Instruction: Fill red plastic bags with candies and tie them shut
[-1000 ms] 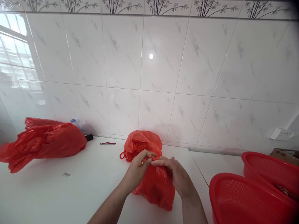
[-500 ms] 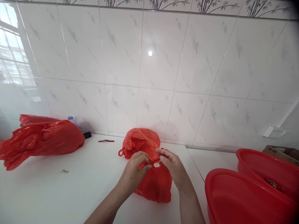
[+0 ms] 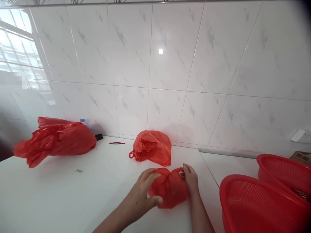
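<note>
A small red plastic bag point(image 3: 171, 192), gathered at its top, sits on the white table in front of me. My left hand point(image 3: 145, 191) is open at its left side, thumb and fingers spread; whether it touches the plastic I cannot tell. On the other side, my right hand point(image 3: 190, 176) is closed on a twisted corner of the bag's top. Just behind lies a second red plastic bag point(image 3: 153, 147), crumpled, with a loop handle at its left. What the front bag holds is hidden by the plastic.
Two red plastic baskets point(image 3: 224, 194) stand at the right. A large red bag point(image 3: 73, 139) lies at the left, by a blue-capped bottle point(image 3: 84, 121) and a black object point(image 3: 98, 137). A thin red strip point(image 3: 117, 143) lies near the tiled wall point(image 3: 170, 64).
Both hands were pinching the bag's top close together; now they are apart. The left has let go and spread its fingers. The view has shifted, moving things slightly rightward.
</note>
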Demonstrator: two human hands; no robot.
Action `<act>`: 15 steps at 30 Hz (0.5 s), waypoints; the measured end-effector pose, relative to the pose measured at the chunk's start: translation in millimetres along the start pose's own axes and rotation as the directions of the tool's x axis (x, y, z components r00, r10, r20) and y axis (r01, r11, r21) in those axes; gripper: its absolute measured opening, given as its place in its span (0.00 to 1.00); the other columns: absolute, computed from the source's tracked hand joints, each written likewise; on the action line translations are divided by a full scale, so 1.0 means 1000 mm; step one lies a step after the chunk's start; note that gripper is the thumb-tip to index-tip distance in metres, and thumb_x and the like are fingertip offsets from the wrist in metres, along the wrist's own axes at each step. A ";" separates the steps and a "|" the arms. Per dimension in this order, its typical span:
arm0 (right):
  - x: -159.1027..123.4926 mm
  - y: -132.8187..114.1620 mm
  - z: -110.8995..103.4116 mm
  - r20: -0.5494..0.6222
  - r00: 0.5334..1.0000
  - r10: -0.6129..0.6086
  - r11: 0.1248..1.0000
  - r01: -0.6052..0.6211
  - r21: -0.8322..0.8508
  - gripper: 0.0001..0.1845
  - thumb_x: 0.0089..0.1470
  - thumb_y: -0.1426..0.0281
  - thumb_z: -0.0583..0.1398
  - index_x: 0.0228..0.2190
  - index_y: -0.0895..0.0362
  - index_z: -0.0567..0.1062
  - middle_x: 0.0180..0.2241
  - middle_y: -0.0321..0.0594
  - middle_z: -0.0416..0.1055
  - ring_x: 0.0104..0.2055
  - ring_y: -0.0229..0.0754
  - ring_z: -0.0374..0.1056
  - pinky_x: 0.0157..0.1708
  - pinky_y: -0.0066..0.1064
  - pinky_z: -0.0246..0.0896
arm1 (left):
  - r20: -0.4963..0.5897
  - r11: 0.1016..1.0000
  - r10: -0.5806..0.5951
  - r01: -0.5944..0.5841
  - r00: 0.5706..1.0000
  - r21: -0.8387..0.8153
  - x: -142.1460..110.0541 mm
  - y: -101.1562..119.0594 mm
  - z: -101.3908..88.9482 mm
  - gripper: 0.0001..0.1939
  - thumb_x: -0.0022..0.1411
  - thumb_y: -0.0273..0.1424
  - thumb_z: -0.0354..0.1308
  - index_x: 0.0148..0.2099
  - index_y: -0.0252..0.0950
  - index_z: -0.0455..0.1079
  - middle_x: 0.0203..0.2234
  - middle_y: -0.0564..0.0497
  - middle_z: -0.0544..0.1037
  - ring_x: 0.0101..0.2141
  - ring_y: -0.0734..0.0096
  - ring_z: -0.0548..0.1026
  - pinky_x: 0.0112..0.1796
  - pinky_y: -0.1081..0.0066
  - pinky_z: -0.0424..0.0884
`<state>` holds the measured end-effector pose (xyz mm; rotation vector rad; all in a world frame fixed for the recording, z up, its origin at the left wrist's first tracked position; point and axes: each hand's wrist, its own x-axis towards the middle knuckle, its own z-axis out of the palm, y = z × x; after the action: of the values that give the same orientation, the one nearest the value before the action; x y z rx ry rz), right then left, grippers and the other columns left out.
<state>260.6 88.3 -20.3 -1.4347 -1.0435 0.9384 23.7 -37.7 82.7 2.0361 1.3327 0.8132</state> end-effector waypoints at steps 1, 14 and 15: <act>0.000 0.001 0.000 -0.006 1.000 0.003 1.000 -0.003 0.003 0.29 0.47 0.54 0.53 0.45 0.61 0.70 0.33 0.41 0.74 0.30 0.41 0.70 0.27 0.29 0.66 | -0.030 0.999 -0.007 0.008 1.000 0.039 0.005 -0.003 0.008 0.35 0.49 0.33 0.63 0.60 0.46 0.58 0.63 0.48 0.51 0.61 0.52 0.50 0.55 0.56 0.60; -0.004 0.002 0.002 0.027 1.000 0.000 0.998 0.001 -0.057 0.24 0.47 0.58 0.54 0.42 0.59 0.71 0.32 0.40 0.72 0.31 0.41 0.70 0.30 0.31 0.66 | -0.105 0.961 -0.105 0.128 0.989 0.247 -0.031 -0.061 -0.041 0.35 0.43 0.15 0.43 0.49 0.51 0.70 0.45 0.59 0.76 0.45 0.69 0.74 0.46 0.72 0.68; -0.004 0.002 0.002 0.032 0.999 0.004 0.998 -0.001 -0.070 0.23 0.47 0.58 0.54 0.42 0.58 0.71 0.33 0.40 0.72 0.31 0.42 0.70 0.31 0.31 0.66 | -0.167 0.944 -0.155 0.195 0.974 0.264 -0.042 -0.068 -0.059 0.32 0.45 0.16 0.43 0.48 0.50 0.71 0.44 0.59 0.77 0.45 0.69 0.74 0.45 0.72 0.68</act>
<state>257.8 84.6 -22.5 -1.4827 -1.1083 0.9379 -73.4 -45.5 63.5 2.0594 1.7705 0.7365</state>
